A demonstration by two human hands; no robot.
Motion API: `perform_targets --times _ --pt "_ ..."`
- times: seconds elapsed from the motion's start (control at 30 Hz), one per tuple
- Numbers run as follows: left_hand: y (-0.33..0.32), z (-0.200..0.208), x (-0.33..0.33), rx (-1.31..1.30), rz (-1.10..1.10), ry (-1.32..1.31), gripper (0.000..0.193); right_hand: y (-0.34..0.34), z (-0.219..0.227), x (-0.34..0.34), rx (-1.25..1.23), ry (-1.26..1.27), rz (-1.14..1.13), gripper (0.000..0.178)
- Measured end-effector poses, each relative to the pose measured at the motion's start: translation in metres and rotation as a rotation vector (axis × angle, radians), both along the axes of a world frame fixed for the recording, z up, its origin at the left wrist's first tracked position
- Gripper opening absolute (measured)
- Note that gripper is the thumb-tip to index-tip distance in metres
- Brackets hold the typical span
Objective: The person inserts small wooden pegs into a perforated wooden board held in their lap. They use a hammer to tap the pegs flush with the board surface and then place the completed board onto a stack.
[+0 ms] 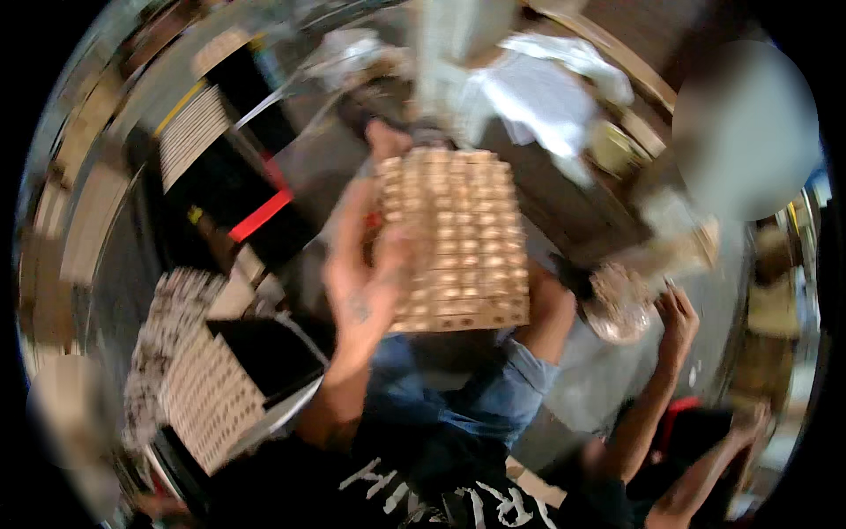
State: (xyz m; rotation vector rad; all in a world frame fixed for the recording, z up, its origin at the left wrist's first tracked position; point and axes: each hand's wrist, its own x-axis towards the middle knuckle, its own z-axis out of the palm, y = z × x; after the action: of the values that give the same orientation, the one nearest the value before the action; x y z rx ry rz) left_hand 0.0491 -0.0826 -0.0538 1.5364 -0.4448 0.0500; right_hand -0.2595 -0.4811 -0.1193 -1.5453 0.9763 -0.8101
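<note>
My left hand [366, 282] grips the left side of a block of rowed light-brown wooden pieces [467, 238], with the thumb over its top face. The block is held above my lap, and a few dark holes show along its near edge. Off to the right, my right hand [677, 316] is raised with its fingers bent together; blur hides what they hold, if anything. Beside it on the floor sits a clear plastic bag or tub [619, 304] of small brown pieces.
Stacked perforated brown blocks [211, 397] and a black box [269, 353] stand at my left. Farther left is a black crate with a red strip [262, 214]. White plastic sheeting [538, 101] lies ahead, right of a pale post [454, 62]. Another person's arm [709, 467] shows at lower right.
</note>
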Motion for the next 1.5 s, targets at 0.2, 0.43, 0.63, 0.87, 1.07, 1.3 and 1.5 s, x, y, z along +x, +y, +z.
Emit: perform_targets --times 0.2,0.43,0.63,0.87,1.07,1.3,1.5 --pt "0.018 0.024 -0.072 -0.617 -0.606 0.299 0.067 0.194 0.13 0.08 0.09 -0.317 1.105 0.02" --pt "0.005 0.018 -0.137 -0.488 -1.257 1.058 0.06 0.3 0.074 0.057 -0.586 -0.082 1.0 0.018" --pt "0.013 -0.008 -0.125 -0.235 -1.111 0.964 0.051 0.361 0.012 0.068 -0.643 0.052 0.887 0.022" --pt "0.043 -0.073 -0.154 0.105 -0.829 0.971 0.042 0.312 0.065 0.044 -0.536 0.348 1.132 0.025" --pt "0.07 -0.131 -0.161 -0.357 -0.802 1.401 0.038 0.303 0.074 0.062 -0.485 0.282 1.112 0.026" --pt "0.061 -0.096 -0.126 -0.206 -0.837 1.006 0.04 0.292 0.085 0.093 -0.045 0.007 0.738 0.021" --pt "0.066 -0.081 -0.116 -0.135 -0.714 1.282 0.045 0.25 0.102 0.129 -0.376 0.147 0.403 0.012"
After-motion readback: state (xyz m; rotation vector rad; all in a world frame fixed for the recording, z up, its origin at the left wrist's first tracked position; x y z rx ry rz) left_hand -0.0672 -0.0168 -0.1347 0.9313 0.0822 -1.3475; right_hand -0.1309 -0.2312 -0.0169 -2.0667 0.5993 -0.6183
